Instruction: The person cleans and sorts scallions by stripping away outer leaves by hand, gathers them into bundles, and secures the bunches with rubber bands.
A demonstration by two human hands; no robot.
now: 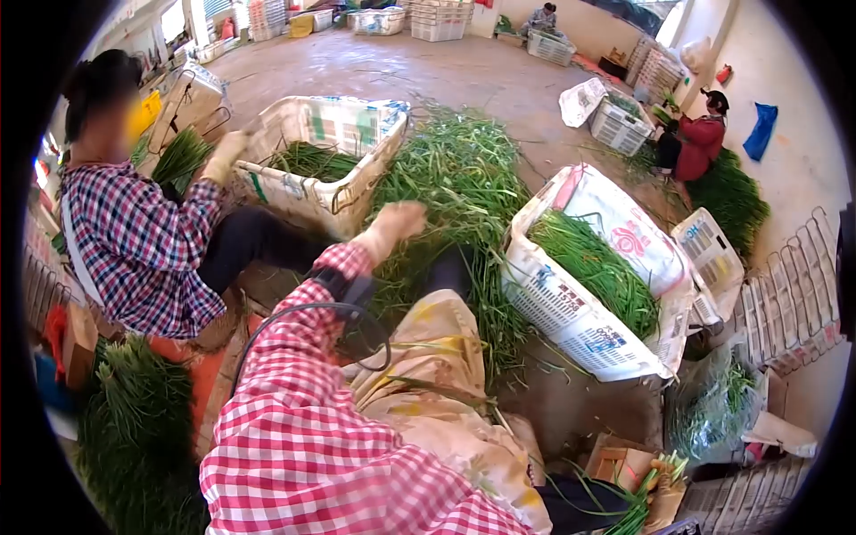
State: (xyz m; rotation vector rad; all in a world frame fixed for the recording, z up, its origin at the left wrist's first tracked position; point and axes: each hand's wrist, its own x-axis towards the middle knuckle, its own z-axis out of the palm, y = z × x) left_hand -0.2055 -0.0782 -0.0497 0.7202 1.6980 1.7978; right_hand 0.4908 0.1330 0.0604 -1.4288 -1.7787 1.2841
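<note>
Head view: right hand holds slender, pale-ended green stalks; I cannot tell the left hand's grip.

"What's the floor like over there?"
"Dull brown and streaky, with a pale shine on it toward the back."
"And that wall on our right?"
"Whitish, with a blue bag or cloth hanging against it."
"Where's it brightest?"
"At the window, far back on the left, which glares white. Pale crates stand in a stack along the far side."
</note>
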